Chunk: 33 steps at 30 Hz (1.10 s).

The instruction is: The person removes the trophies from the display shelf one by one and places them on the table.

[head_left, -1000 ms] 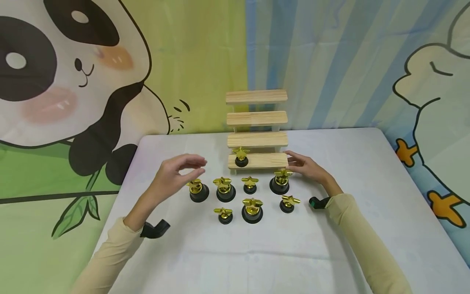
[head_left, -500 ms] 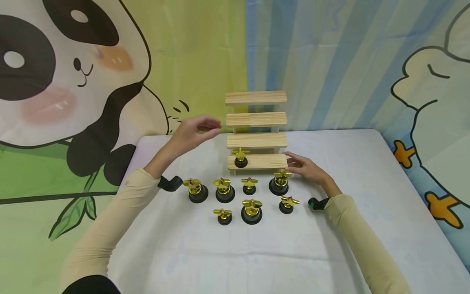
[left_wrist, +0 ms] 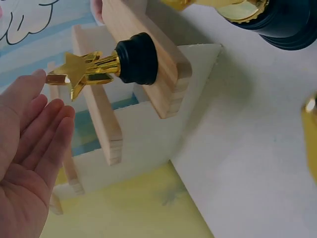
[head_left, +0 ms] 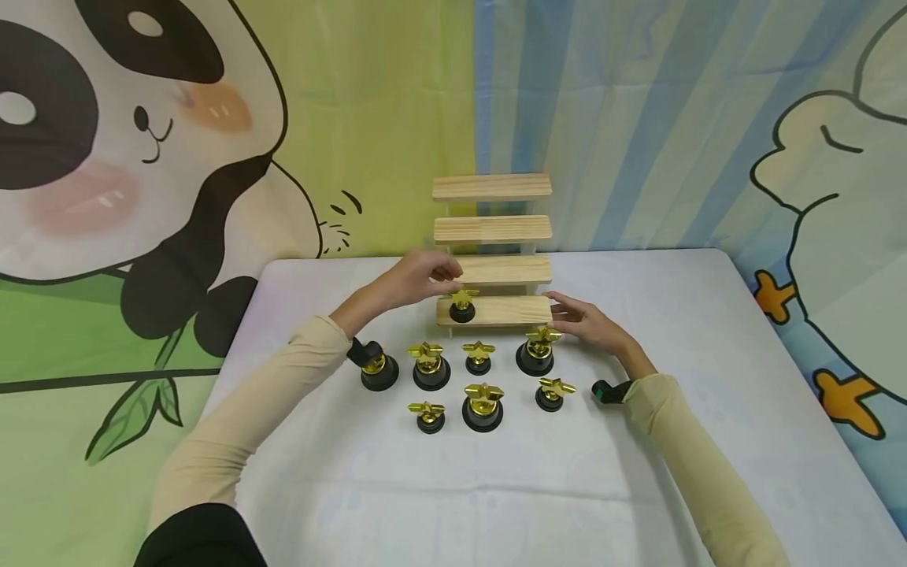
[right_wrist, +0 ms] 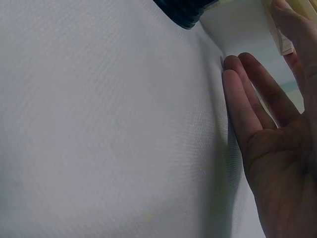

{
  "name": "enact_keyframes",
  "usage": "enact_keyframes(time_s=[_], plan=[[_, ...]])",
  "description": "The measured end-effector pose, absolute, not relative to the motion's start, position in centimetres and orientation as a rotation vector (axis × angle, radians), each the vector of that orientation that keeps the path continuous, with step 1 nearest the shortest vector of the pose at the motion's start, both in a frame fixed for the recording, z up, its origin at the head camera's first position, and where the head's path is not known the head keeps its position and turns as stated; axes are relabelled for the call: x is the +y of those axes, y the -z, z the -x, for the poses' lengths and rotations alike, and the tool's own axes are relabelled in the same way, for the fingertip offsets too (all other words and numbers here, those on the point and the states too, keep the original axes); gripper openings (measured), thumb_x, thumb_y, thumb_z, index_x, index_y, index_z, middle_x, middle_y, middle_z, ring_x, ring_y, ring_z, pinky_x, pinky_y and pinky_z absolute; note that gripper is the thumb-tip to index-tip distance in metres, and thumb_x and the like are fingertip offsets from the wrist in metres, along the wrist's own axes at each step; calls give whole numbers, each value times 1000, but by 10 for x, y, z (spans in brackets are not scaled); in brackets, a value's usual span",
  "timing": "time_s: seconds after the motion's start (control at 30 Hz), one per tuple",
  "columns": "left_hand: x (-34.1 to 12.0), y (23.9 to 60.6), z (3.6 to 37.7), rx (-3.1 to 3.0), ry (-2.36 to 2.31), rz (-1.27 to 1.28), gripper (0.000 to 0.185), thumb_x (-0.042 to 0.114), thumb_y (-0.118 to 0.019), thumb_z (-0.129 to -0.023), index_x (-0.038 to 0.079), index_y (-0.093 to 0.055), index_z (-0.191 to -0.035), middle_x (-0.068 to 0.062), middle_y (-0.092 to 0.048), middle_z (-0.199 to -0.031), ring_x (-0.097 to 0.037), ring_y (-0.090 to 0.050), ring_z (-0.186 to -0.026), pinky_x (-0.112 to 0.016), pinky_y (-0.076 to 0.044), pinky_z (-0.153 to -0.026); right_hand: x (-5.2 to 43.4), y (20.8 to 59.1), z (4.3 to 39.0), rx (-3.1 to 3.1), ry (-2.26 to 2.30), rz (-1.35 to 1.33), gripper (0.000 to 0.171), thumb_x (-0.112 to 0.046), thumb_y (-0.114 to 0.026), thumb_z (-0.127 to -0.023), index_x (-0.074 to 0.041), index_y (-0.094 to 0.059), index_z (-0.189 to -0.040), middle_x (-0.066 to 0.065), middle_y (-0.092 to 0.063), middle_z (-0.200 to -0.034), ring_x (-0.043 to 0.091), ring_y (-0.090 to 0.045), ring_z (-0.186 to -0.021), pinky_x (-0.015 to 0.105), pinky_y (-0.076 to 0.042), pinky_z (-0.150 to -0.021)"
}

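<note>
A small gold star trophy (head_left: pixel 462 305) with a black base stands at the left end of the lowest board of a tiered wooden display stand (head_left: pixel 510 311). My left hand (head_left: pixel 425 276) is at its top. In the left wrist view, the thumb tip is right at a point of the star (left_wrist: pixel 74 72), and the fingers (left_wrist: pixel 47 129) are loosely extended beside it. My right hand (head_left: pixel 591 324) holds the right end of the lowest board. In the right wrist view, its thumb lies over the board end (right_wrist: pixel 285 42), one finger passes behind, and the other fingers are straight.
Several more star trophies stand on the white table in front of the stand, including a large one (head_left: pixel 483 407) in the front row and one (head_left: pixel 379 372) partly covered by the left wrist camera. A printed cloth (head_left: pixel 397 118) hangs behind the table.
My left hand has risen from beside the leftmost table trophy, then moved right and down to the trophy on the lowest board. The right hand stays at the board end.
</note>
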<state>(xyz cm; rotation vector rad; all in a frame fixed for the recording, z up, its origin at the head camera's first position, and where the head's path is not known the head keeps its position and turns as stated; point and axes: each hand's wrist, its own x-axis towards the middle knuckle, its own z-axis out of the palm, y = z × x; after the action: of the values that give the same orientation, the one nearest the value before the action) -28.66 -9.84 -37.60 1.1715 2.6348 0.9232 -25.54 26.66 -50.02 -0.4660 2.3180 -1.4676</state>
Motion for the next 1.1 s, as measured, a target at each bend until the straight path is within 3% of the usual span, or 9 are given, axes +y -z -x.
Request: enact_keyframes(time_s=[0.37, 0.67, 1.1], plan=[[-96, 376, 283, 2637, -881, -1201, 22, 17, -70, -90, 1, -70, -105, -8, -73, -98, -17, -70, -89, -27, -59, -80, 267, 497, 256, 2303, 1485, 479, 65, -25, -64, -95, -20, -33, -152, 23, -48, -144, 39, -46, -134, 36, -52, -99], [-92, 381, 283, 2654, -806, -1155, 17, 16, -70, -90, 4, -72, -102, -6, -74, -96, -14, -70, -85, -25, -59, -76, 266, 499, 255, 2312, 1475, 481, 65, -26, -64, -95, -21, -33, -152, 23, -48, -144, 39, -46, -134, 47, -49, -102], [-96, 378, 282, 2662, -802, -1131, 15, 17, -68, -92, 6, -72, -101, -6, -73, -95, -15, -69, -86, -27, -59, -77, 265, 498, 254, 2319, 1461, 457, 65, -29, -64, -94, -23, -33, -152, 22, -46, -146, 39, -45, -135, 54, -47, -104]])
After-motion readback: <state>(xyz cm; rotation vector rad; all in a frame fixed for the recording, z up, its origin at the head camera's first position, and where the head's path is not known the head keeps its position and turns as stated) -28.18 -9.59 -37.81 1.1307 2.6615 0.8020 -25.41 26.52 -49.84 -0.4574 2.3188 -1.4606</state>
